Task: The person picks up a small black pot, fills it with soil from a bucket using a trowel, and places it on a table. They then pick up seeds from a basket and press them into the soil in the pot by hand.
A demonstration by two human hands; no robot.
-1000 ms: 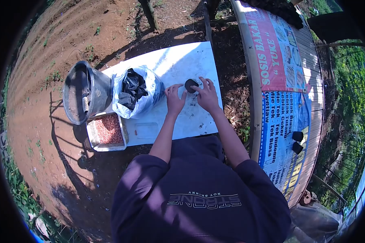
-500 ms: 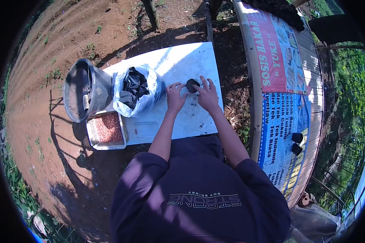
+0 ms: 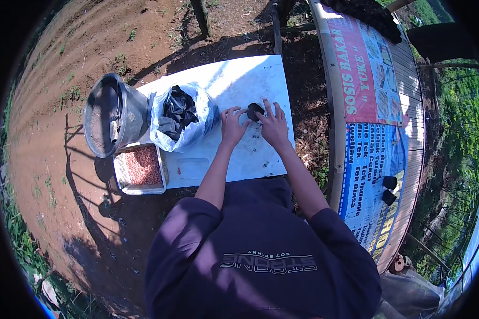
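A small round black planting bag (image 3: 254,110) stands on the white tabletop (image 3: 239,80), its top facing up. My right hand (image 3: 273,126) is at its right side, thumb over the top and the other fingers stretched along the far edge. On the other side, my left hand (image 3: 232,126) has its fingers apart, with the tips close to or touching the bag's edge. What lies inside the bag is too dark to make out. Left of my hands, a white plastic bag (image 3: 197,135) holds crumpled black plastic (image 3: 176,112).
A dark bucket (image 3: 134,117) with soil and a tool stands at the table's left. Below it sits a pale basket (image 3: 123,183) of reddish seeds (image 3: 143,166). On the right, a bannered bench (image 3: 362,175) carries two small black bags (image 3: 389,182).
My hands and the small black bag keep nearly the same places. The whole view has shifted very slightly.
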